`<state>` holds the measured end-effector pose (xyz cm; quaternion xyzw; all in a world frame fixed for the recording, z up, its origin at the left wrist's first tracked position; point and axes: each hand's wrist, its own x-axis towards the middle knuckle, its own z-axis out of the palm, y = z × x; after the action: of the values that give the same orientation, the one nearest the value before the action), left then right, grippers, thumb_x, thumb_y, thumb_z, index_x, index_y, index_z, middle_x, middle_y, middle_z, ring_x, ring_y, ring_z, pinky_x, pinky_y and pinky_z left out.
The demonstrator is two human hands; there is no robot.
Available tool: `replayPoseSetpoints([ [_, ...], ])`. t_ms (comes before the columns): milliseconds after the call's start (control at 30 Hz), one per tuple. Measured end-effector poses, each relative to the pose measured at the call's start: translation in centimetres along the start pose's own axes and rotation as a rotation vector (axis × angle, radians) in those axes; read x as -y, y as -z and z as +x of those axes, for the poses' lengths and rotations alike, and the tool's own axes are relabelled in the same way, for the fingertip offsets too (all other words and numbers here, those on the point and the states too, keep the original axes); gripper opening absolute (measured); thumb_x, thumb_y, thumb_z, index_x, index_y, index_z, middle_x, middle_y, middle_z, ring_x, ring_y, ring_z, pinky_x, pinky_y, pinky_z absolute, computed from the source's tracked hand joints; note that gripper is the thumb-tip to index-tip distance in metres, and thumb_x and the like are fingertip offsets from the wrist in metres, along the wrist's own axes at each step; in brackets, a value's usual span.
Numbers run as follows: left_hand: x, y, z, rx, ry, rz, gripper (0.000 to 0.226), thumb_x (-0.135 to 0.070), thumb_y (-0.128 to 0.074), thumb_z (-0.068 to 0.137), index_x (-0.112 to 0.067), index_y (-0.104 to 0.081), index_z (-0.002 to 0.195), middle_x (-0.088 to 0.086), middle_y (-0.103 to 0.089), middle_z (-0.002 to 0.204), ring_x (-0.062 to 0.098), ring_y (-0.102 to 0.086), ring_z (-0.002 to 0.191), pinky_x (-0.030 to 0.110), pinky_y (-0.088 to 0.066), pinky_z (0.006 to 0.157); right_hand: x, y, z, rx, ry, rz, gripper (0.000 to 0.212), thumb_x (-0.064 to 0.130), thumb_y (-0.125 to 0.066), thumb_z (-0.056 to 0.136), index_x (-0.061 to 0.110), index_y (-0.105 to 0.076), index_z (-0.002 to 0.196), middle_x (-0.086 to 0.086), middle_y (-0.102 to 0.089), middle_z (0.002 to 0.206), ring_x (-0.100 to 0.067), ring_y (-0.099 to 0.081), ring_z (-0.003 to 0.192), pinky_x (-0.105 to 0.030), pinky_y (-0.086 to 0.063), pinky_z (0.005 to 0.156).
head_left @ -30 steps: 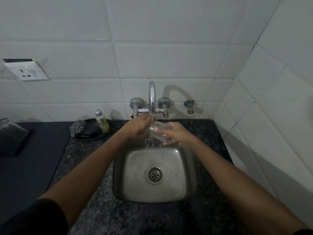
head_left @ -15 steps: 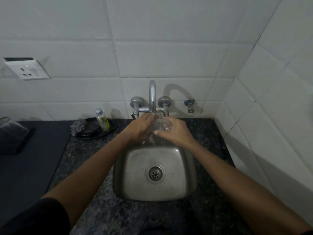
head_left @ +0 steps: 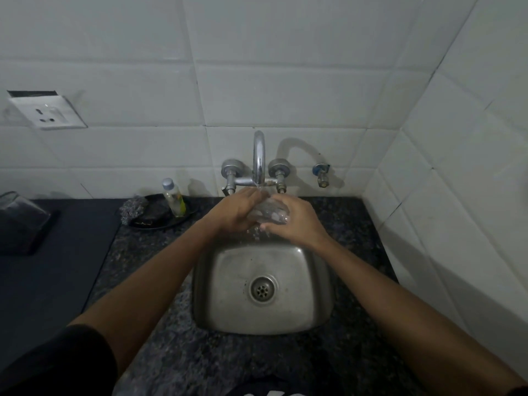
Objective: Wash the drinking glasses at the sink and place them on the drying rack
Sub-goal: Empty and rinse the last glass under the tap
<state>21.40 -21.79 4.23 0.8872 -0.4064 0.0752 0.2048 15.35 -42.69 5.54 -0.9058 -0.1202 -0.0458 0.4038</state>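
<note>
Drinking glass [head_left: 270,214]: clear, lay tilted between both hands under the tap [head_left: 259,158], above the sink [head_left: 228,284]. Left hand [head_left: 235,212] curled round its near-left side; right hand [head_left: 300,222] wrapped round its right end. Water ran below the hands.

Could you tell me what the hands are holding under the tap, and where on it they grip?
A clear drinking glass, held between the left hand and right hand, whose fingers wrap its sides. Which end each holds cannot be told.
</note>
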Motion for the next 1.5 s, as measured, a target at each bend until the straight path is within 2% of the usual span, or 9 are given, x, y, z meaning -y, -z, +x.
replayPoseSetpoints([
  [133,-0.2,-0.2,-0.1,-0.025,-0.023,0.053,0.056,-0.022,-0.073,0.089,-0.008,-0.052,0.139,0.015,-0.063,0.130,0.030,-0.059,0.117,0.044,-0.056,0.092,-0.4,0.8,0.9,0.228,-0.414,0.483,0.056,0.045,-0.089,0.079,0.019,-0.070,0.125,-0.002,-0.079,0.108,-0.016,-0.077,0.095,-0.040,-0.063,0.091],
  [333,-0.5,-0.2,0.1,-0.051,-0.046,-0.013,0.042,-0.032,-0.049,0.099,-0.017,-0.038,0.136,0.019,-0.064,0.121,0.032,-0.060,0.111,0.043,-0.053,0.091,-0.5,0.2,0.0,-0.022,0.175,-0.179,0.071,0.035,-0.089,0.075,0.023,-0.061,0.140,0.002,-0.067,0.125,-0.010,-0.064,0.107,-0.025,-0.051,0.094],
  [500,0.2,-0.4,0.1,-0.058,-0.051,0.055,0.046,-0.027,-0.048,0.094,-0.009,-0.050,0.136,0.017,-0.063,0.125,0.032,-0.060,0.111,0.043,-0.053,0.088,-0.4,0.4,0.8,0.187,-0.338,0.368,0.059,0.044,-0.087,0.081,0.023,-0.067,0.131,0.008,-0.075,0.114,-0.010,-0.074,0.098,-0.036,-0.061,0.091],
  [700,0.7,-0.7,0.1,-0.056,-0.026,0.009,0.056,-0.024,-0.067,0.089,-0.004,-0.051,0.139,0.017,-0.062,0.128,0.031,-0.058,0.115,0.044,-0.054,0.090,-0.4,-0.2,0.5,-0.037,0.134,-0.149,0.076,0.036,-0.090,0.074,0.021,-0.060,0.142,0.002,-0.066,0.130,-0.010,-0.063,0.114,-0.027,-0.052,0.098],
  [867,1.1,-0.4,0.2,-0.071,-0.025,0.036,0.050,-0.019,-0.070,0.093,0.000,-0.054,0.136,0.021,-0.064,0.120,0.036,-0.061,0.108,0.047,-0.054,0.088,0.2,-0.1,1.1,0.129,-0.413,0.561,0.070,0.037,-0.091,0.079,0.020,-0.058,0.139,-0.001,-0.067,0.130,-0.017,-0.073,0.105,-0.036,-0.065,0.079],
  [1033,1.0,-0.4,0.4,-0.057,-0.027,-0.020,0.050,-0.018,-0.073,0.088,-0.003,-0.054,0.132,0.018,-0.063,0.117,0.033,-0.059,0.105,0.046,-0.051,0.085,-0.2,-0.4,0.4,-0.057,0.145,-0.190,0.075,0.032,-0.089,0.076,0.021,-0.058,0.143,0.002,-0.060,0.136,-0.014,-0.059,0.121,-0.033,-0.051,0.103],
  [1233,0.7,-0.5,0.0,-0.078,-0.061,0.032,0.046,-0.023,-0.059,0.092,-0.003,-0.054,0.133,0.017,-0.063,0.121,0.031,-0.059,0.108,0.041,-0.053,0.083,0.1,0.2,0.7,0.164,-0.332,0.360,0.069,0.053,-0.088,0.076,0.023,-0.065,0.134,0.008,-0.074,0.116,-0.011,-0.073,0.101,-0.041,-0.062,0.092],
  [1400,0.6,-0.7,0.3,-0.066,-0.059,-0.043,0.050,-0.030,-0.063,0.089,-0.009,-0.050,0.132,0.015,-0.064,0.118,0.030,-0.060,0.106,0.043,-0.054,0.083,-0.6,-0.4,0.4,-0.015,0.195,-0.224,0.074,0.040,-0.086,0.077,0.023,-0.057,0.143,0.001,-0.064,0.132,-0.016,-0.062,0.118,-0.038,-0.053,0.102],
  [1500,1.4,-0.5,0.4,-0.056,-0.061,-0.014,0.047,-0.020,-0.068,0.087,-0.005,-0.054,0.130,0.015,-0.063,0.116,0.031,-0.059,0.105,0.044,-0.054,0.081,0.3,-0.5,0.5,-0.016,-0.118,0.174,0.074,0.046,-0.086,0.081,0.025,-0.055,0.144,0.005,-0.064,0.133,-0.010,-0.063,0.116,-0.028,-0.057,0.091],
])
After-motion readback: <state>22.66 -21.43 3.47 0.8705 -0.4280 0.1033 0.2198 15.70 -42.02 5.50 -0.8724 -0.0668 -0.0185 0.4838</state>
